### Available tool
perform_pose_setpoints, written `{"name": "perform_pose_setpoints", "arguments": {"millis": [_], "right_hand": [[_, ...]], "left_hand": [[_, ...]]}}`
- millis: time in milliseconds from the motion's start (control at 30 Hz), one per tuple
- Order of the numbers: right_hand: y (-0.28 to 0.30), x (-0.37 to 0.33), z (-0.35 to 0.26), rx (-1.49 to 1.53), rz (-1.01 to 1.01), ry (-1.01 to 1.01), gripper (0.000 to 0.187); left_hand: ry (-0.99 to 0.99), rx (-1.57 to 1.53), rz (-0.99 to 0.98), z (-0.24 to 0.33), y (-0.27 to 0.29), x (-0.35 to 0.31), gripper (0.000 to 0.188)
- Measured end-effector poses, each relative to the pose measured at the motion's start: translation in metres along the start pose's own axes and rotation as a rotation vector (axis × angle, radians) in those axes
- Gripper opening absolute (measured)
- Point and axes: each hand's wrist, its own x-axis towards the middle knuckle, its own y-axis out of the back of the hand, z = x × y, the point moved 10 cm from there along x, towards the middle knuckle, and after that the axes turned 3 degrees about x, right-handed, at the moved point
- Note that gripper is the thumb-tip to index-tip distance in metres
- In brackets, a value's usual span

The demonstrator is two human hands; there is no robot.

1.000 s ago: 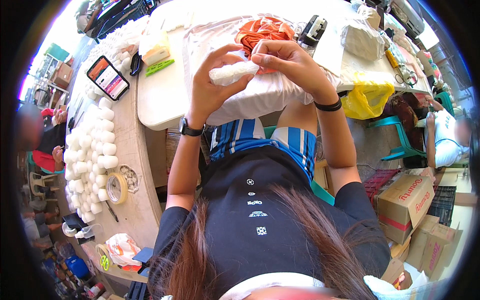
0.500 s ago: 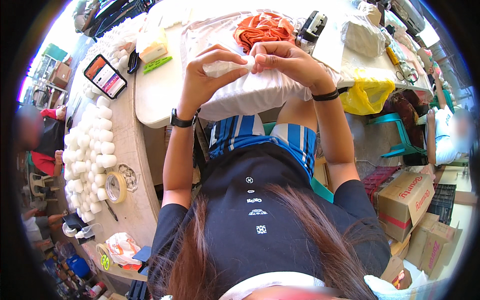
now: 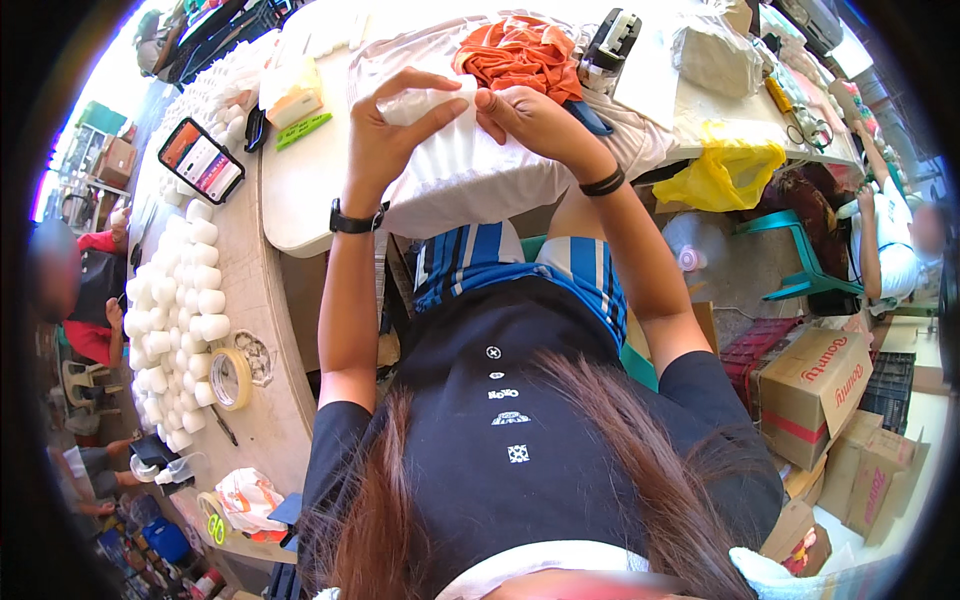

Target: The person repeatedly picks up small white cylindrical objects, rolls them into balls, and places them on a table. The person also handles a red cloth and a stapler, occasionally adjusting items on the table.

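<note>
Between the thumb and fingers of my left hand [image 3: 377,135] is a small white, slightly see-through piece [image 3: 428,102]; its exact kind is hard to make out against the bright cloth. My right hand [image 3: 540,124] is closed in a pinch at the right end of that piece, its fingertips partly hidden. Both hands are raised above a white cloth [image 3: 450,185] draped over the table edge. Just beyond them lies a crumpled orange cloth [image 3: 520,58].
Many white cup-shaped pieces [image 3: 180,310] crowd the left table, beside a tape roll [image 3: 231,379] and a propped phone [image 3: 201,160]. A black-and-silver device [image 3: 610,45] stands beyond my right hand. A yellow plastic bag [image 3: 725,172] hangs at right; cardboard boxes [image 3: 815,395] stand below.
Both hands have shifted a little up and to the left with the white piece. The right hand's fingers have turned, with the thumb now nearer the piece's end.
</note>
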Motion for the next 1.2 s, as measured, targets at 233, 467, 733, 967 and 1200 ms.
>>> {"name": "perform_pose_setpoints", "arguments": {"millis": [233, 467, 733, 967, 1200], "right_hand": [[0.070, -0.045, 0.003, 0.405, 0.528, 0.205, 0.023], [0.165, -0.120, 0.123, 0.413, 1.310, -0.336, 0.047], [0.170, -0.076, 0.109, 0.386, 1.326, -0.277, 0.029], [0.130, -0.095, 0.121, 0.276, 1.254, -0.257, 0.025], [0.150, -0.105, 0.109, -0.385, 1.123, -0.314, 0.023]], "left_hand": [[-0.075, -0.077, 0.028, 0.003, 0.001, 0.007, 0.023], [0.137, -0.202, -0.021, -0.023, -0.002, 0.000, 0.020], [-0.172, 0.169, 0.251, 0.009, 0.001, 0.003, 0.061], [-0.160, 0.429, 0.340, 0.016, -0.016, -0.002, 0.064], [-0.172, 0.434, 0.317, 0.009, -0.023, 0.001, 0.057]]}}
